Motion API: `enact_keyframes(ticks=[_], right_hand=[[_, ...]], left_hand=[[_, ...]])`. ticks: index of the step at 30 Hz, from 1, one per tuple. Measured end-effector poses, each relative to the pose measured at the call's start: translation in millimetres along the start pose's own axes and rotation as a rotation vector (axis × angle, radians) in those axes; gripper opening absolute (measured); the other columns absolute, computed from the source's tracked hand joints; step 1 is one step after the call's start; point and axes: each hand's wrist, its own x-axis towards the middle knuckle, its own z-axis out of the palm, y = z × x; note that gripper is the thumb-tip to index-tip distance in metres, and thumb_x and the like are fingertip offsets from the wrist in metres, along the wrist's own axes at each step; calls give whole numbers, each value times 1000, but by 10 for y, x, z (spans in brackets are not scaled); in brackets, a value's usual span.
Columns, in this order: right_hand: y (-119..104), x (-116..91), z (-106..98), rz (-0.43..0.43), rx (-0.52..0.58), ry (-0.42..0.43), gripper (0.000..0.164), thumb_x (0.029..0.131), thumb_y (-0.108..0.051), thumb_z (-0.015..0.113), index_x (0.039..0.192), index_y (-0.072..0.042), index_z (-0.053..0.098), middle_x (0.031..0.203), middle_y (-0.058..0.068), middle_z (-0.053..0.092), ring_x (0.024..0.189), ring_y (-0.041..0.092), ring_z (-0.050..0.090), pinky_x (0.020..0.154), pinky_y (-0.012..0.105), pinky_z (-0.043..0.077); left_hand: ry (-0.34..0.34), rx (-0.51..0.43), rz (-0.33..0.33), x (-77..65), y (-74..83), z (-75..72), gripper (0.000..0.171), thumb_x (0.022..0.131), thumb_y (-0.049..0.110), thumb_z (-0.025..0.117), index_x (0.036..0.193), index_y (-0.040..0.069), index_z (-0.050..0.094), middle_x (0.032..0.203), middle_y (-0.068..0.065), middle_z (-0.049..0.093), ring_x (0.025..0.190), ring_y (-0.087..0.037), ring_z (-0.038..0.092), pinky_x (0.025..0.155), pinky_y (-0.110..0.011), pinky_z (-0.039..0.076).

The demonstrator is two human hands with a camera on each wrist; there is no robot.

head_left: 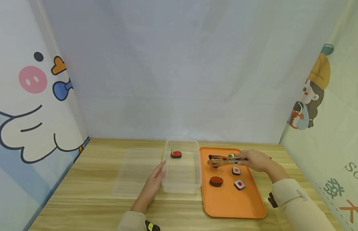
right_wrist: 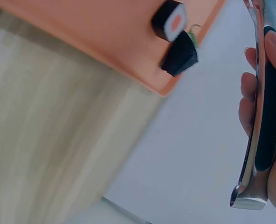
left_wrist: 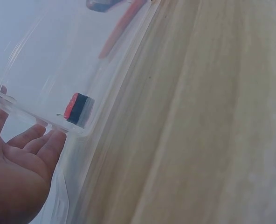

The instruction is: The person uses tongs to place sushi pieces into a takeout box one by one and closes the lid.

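My right hand (head_left: 255, 159) grips a pair of metal serving tongs (head_left: 225, 160) with black handle pads, held over the orange tray (head_left: 233, 205). The tong ends overlap a dark sushi piece, mostly hidden beneath them. Beside it on the tray are an orange-topped sushi (head_left: 216, 181), a roll with an orange centre (head_left: 236, 170), a roll with a red centre (head_left: 239, 184) and a dark piece with green garnish (right_wrist: 180, 55). My left hand (head_left: 153, 181) touches the left wall of a clear plastic box (head_left: 181, 189), fingers fairly straight. A red-topped sushi (head_left: 176, 154) sits inside the box.
A clear flat lid (head_left: 135, 173) lies on the wooden table (head_left: 89, 186) left of the box. The box stands close against the tray's left side. A pale curtain (head_left: 179, 80) hangs behind the table, with printed cloth (head_left: 340, 128) on both sides.
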Motion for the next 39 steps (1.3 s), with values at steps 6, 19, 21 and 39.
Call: enact_keyframes(ticks=[6,19,21,39], right_hand=[[-108,41,-191,-31,-13,44,33,97,-21,62,123,-1,66,107,10,65,88,27,63,72,46,52],[-688,569,-221,-174,-75,83,31,98,-22,62,125,-9,67,116,6,65,98,25,63,79,46,53],[-765,671,-161,-160,-69,49,30,98,-23,61,125,-12,67,120,6,64,104,28,62,84,48,52],[-1012,1129,188,-53,-125,-80,36,96,-27,65,128,-13,66,115,5,67,95,21,64,70,34,53]], left_hand=[[-1,-2,-3,-7,21,-13,49,106,22,44,153,12,33,155,-22,24,140,-42,25,112,-57,19],[-3,0,10,18,-10,-10,49,106,22,43,152,10,34,155,-23,25,139,-43,25,112,-58,19],[-7,-6,8,18,-17,-3,49,106,22,44,152,10,34,155,-22,24,139,-43,24,112,-58,18],[-16,-33,-10,-69,168,2,51,105,21,45,152,5,33,154,-25,23,138,-45,24,112,-58,19]])
